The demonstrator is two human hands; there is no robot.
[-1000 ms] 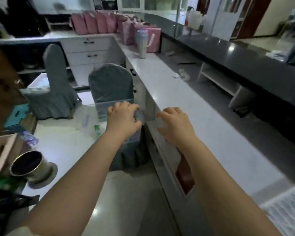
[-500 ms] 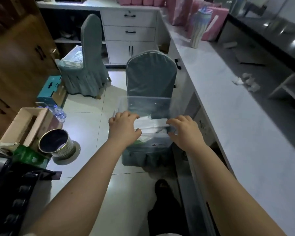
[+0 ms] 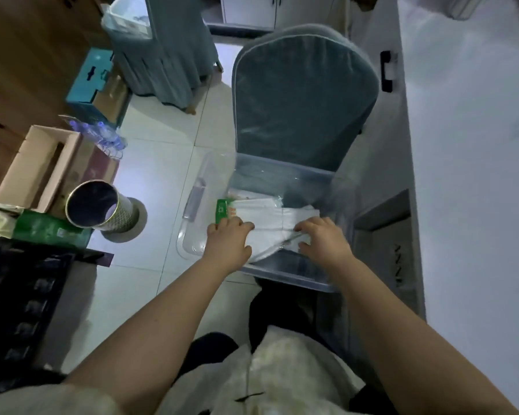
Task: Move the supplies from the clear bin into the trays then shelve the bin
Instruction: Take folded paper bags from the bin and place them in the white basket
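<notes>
With the clear bin (image 3: 285,274) on the chair (image 3: 303,94), left hand (image 3: 229,240) and right hand (image 3: 324,239) fingers curl onto white packets (image 3: 270,223) inside; lid (image 3: 194,217) hangs left, table (image 3: 468,145) right.

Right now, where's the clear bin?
Head view, centre: the clear bin sits on the seat of the grey-covered chair, beside the white counter, with both hands on the packets inside.

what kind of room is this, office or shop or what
Probably an office or back-room storage area: a long white counter with cabinet fronts, covered chairs, and cardboard boxes stacked on the tiled floor beside a clear bin of packaged supplies.
</notes>
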